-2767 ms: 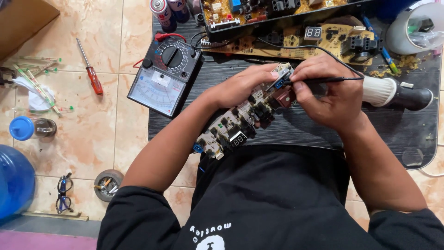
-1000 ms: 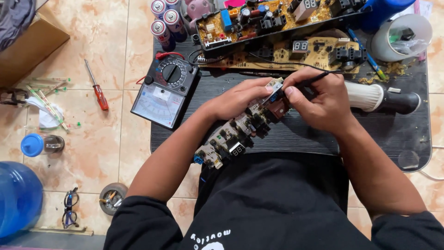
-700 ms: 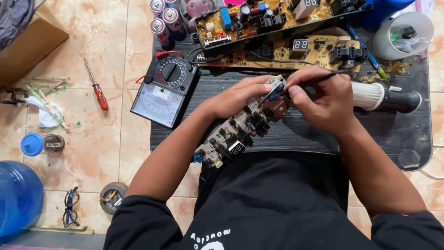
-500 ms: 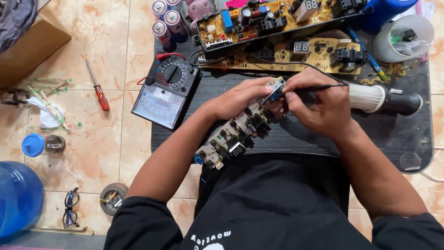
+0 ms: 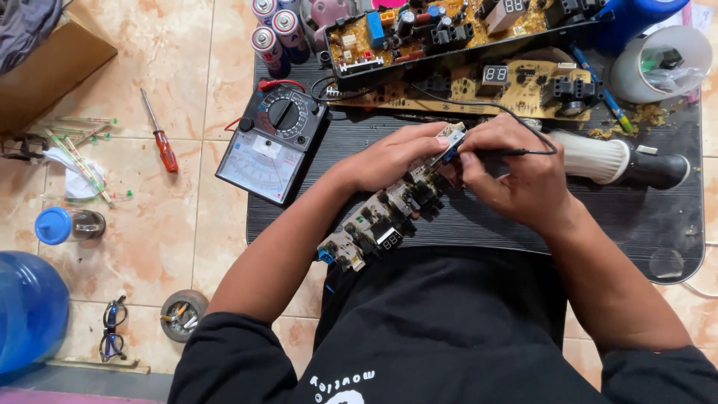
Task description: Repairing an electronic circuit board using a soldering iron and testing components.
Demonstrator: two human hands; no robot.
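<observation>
1. Tiled floor [image 5: 149, 217], beige and worn, carries a low dark board [image 5: 479, 224] used as a work surface; the person sits at its near edge.
2. Blue water jug [image 5: 26, 307] at the floor's near left corner; brown cardboard box [image 5: 52, 63] at the far left.
3. Two long circuit boards [image 5: 464, 30] lie along the dark board's far edge, a white cup [image 5: 658, 63] at its far right corner.
4. Analog multimeter [image 5: 273, 142] sits at the dark board's left edge, overhanging the tiles.
5. Narrow circuit board [image 5: 389, 217] is held tilted above the dark board's near middle, one end toward the lap.
6. Left hand [image 5: 396, 153] is closed over that board's upper end, fingers curled around it.
7. Right hand [image 5: 516, 176] pinches a thin black probe [image 5: 516, 152], its tip at the board's upper end, touching the left fingertips.
8. Red-handled screwdriver [image 5: 161, 138] lies on the tiles, left of the multimeter.
</observation>
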